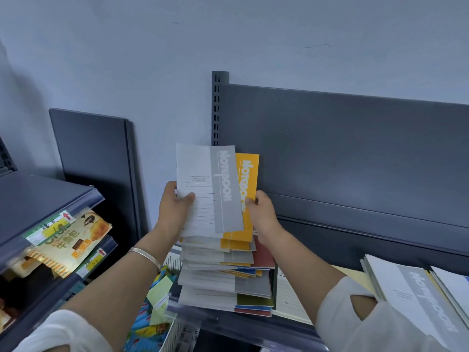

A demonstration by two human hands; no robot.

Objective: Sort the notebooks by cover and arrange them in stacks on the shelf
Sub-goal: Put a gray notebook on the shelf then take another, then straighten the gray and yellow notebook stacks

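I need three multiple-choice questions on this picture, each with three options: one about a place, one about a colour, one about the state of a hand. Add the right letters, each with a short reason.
1. Where does the mixed stack stand? A in a wire basket; B on the shelf, below both hands; C on the floor.
2. Which colour is the rear notebook, in the right hand? A blue; B yellow; C green.
3. What does the left hand do? A lies flat on the stack; B hangs empty; C grips the grey notebook.
Key: 1 B, the pile rests on the shelf board; 2 B, its cover is yellow with white lettering; 3 C, the thumb presses on the grey cover.
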